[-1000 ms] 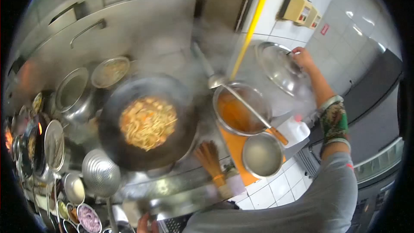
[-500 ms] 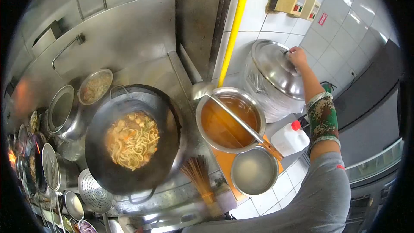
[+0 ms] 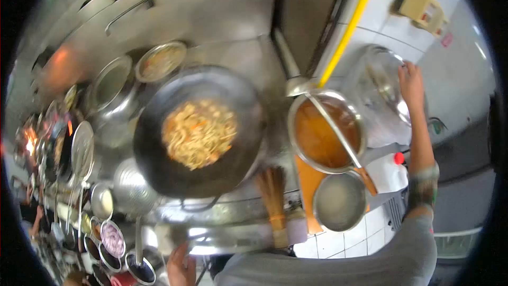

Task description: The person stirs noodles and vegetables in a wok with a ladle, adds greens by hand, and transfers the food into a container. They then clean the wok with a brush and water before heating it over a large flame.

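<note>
My right hand (image 3: 411,82), at the upper right, is closed at the handle of a round metal lid (image 3: 382,79). Under the lid stands a large pot wrapped in clear plastic (image 3: 378,127); blur hides whether the two are apart. My left hand (image 3: 181,267) shows at the bottom edge by the counter front, blurred, its fingers partly hidden. Between my hands sit a black wok (image 3: 148,148) with thick noodles (image 3: 200,135) and a metal pot of orange-brown broth (image 3: 323,132). A ladle (image 3: 336,130) with a wooden handle lies across that pot.
Beside the broth stand a bowl of cloudy liquid (image 3: 338,201) and a white jug with a red cap (image 3: 389,175). A bamboo brush (image 3: 275,206) lies at the counter front. A perforated skimmer (image 3: 129,185), bowls, flames (image 3: 30,140) and another person's arm (image 3: 37,220) are at left.
My view has swung left, so everything sits further right in it. My left hand has come into view at the bottom. The right hand stays at the lid's handle.
</note>
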Tool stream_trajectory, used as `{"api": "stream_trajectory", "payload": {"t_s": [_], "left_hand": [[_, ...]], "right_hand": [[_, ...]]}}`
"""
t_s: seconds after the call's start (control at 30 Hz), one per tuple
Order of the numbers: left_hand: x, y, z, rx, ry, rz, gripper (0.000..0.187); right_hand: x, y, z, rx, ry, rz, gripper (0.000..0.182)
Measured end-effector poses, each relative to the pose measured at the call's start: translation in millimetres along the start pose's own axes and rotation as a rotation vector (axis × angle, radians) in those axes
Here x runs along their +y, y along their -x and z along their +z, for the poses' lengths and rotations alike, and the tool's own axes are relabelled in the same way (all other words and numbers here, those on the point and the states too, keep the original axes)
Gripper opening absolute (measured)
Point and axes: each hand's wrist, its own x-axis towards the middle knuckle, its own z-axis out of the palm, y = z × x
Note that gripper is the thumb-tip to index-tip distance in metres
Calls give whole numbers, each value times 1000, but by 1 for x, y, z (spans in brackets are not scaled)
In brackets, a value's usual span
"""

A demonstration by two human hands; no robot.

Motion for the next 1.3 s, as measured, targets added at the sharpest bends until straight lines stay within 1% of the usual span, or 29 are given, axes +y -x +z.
{"api": "stream_trajectory", "payload": {"t_s": [0.03,0.07,0.1,0.13,0.17,0.2,0.27,0.3,0.33,0.37,0.4,0.43,0.5,0.57,0.6,0.67,0.73,0.8,0.87,0.9,0.97,1.0,1.07,1.1,1.17,1.2,1.27,1.3], "left_hand": [[6,-3,-3,-20,32,-13,35],[-2,-7,0,52,-87,154,34],[-8,-12,1,117,-205,332,34],[2,-16,1,75,33,186,34],[11,-22,-1,109,47,263,31],[18,-30,-4,126,31,305,31],[35,-44,-8,162,11,387,31],[43,-50,-11,182,5,431,32],[49,-57,-12,186,10,431,32],[53,-64,-12,192,10,476,32],[54,-67,-12,196,10,517,33],[53,-70,-10,203,17,512,33],[48,-78,-7,248,-22,628,33],[45,-81,-5,272,-31,642,33],[47,-82,-5,275,-60,631,33],[49,-87,-2,272,-91,630,32],[51,-88,0,272,-103,652,32],[52,-87,0,273,-112,666,32],[52,-85,-2,270,-130,647,31],[50,-84,-2,265,-135,646,31],[47,-83,-4,298,-156,640,31],[47,-82,-6,301,-157,643,31],[47,-79,-10,299,-198,590,30],[46,-80,-12,304,-200,585,30],[45,-77,-15,288,-214,597,33],[48,-78,-11,283,-220,586,33],[61,-94,5,343,-98,722,28],[63,-101,18,340,-98,724,28]], "right_hand": [[-58,29,-26,-229,-169,41,24],[-108,66,-46,-547,-256,99,22],[-130,107,-51,-790,-235,129,29],[-150,138,-56,-811,-173,77,34],[-165,158,-57,-830,-107,23,41],[-169,168,-51,-831,-112,24,41],[-165,189,-44,-740,63,48,49],[-163,197,-38,-743,66,45,49],[-159,200,-29,-789,65,74,46],[-156,200,-28,-834,64,102,44],[-153,198,-33,-833,67,96,44],[-150,194,-38,-840,20,104,45],[-158,191,-46,-844,-32,101,47],[-165,205,-64,-651,-322,-71,54],[-196,196,-82,-785,-495,35,58],[-255,173,-107,-1134,-858,530,54],[-293,163,-91,-1228,-930,470,57],[-331,168,-59,-1143,-779,302,55],[-362,167,-40,-1169,-625,202,54],[-374,171,-37,-1173,-628,207,54],[-389,177,-35,-1409,-775,349,56],[-385,177,-38,-1406,-777,348,56],[-367,181,-53,-1599,-1145,503,58],[-362,180,-69,-1604,-1147,495,58],[-348,175,-103,-1474,-807,290,59],[-329,183,-93,-1486,-810,290,59],[-293,194,-65,-810,-715,-471,59],[-291,186,-72,-810,-714,-468,59]]}}
